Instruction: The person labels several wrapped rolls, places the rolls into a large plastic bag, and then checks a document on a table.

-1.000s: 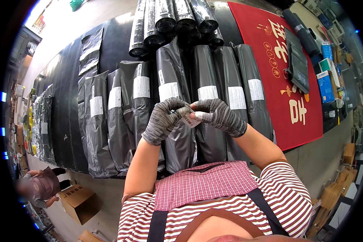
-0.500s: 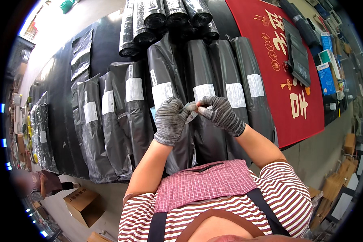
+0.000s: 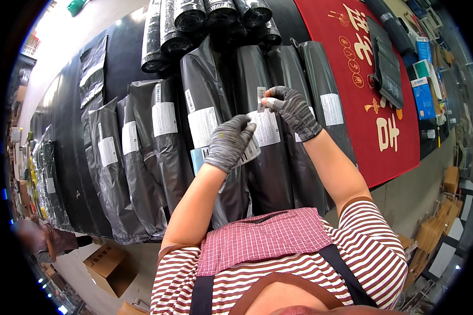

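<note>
Your right hand (image 3: pixel 295 113) pinches a small barcode sticker (image 3: pixel 260 98) by its right edge; contact with the grey parcel (image 3: pixel 270 170) beneath cannot be told. Your left hand (image 3: pixel 227 144), lower left of it, clasps a label sheet (image 3: pixel 252 151), fingers together. Sticker: probably light, limp, tacky, easily creased; best held at the extreme edge.

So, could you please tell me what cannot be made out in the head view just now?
In the head view:
Sheet: partly hidden by the left hand.
Sticker: print too small to read.
Bag label: mostly covered by the right hand.
Bags: contents hidden by black plastic.
Rolls: far ends cut off by the top edge.
</note>
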Motion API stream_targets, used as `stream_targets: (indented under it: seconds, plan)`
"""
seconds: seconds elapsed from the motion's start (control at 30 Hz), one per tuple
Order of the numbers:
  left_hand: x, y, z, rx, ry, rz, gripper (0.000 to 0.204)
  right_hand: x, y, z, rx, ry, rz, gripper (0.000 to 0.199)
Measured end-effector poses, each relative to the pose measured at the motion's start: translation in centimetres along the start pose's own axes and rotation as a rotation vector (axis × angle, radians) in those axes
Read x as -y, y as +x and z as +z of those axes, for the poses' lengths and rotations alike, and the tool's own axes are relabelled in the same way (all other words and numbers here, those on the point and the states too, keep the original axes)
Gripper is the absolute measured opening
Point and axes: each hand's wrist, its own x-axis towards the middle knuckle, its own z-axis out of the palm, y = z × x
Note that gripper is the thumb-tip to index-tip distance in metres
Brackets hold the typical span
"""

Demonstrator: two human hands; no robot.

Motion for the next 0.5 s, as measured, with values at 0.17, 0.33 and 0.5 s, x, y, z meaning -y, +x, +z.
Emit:
stream_targets:
  seconds: [0.17, 0.33, 0.5]
  plan:
    - [-1.0, 0.6, 1.3, 0.333, 0.472, -0.038, 0.039, -1.4, 2.6, 0.3, 0.051, -0.346, -0.065, 0.027]
    - [-0.6, 0.4, 1.5, 0.332, 0.444, -0.049, 0.039, -2.5, 4.1, 0.5, 0.116, -0.431, -0.067, 0.030]
    - [-0.6, 0.4, 1.5, 0.328, 0.434, -0.043, 0.038, -2.5, 4.5, 0.6, 0.116, -0.556, -0.114, 0.028]
